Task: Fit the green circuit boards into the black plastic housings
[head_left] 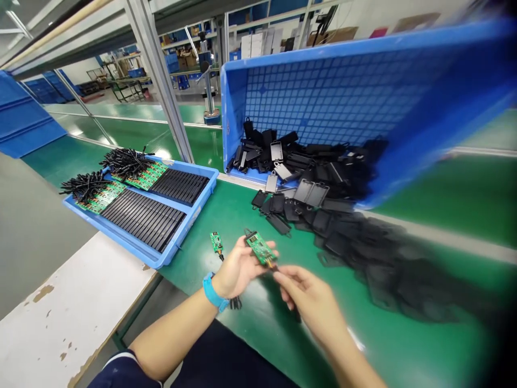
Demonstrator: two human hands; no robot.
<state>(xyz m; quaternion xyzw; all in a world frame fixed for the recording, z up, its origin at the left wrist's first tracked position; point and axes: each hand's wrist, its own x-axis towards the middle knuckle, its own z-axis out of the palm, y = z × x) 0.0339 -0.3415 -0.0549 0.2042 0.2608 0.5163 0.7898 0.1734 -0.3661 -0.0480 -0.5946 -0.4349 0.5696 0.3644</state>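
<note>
My left hand (238, 269), with a blue wristband (215, 292), is closed around a small black plastic case that has a loop at its far end. A green circuit board (260, 248) lies in or on this case; whether it is fully seated I cannot tell. Coloured wires leave the board's near end. There my right hand (309, 293) pinches the black cable, whose tail hangs beneath the fingers, partly hidden. Left of my hands, a second green circuit board (216, 242) rests on the green table, its cable running under my left wrist.
A blue tray (161, 260) at left holds boards with bundled cables and rows of black cases. At right, a large tipped blue crate (315, 54) spills black cases (278, 203) across the green tabletop (194, 285). A metal post (161, 81) stands behind the tray.
</note>
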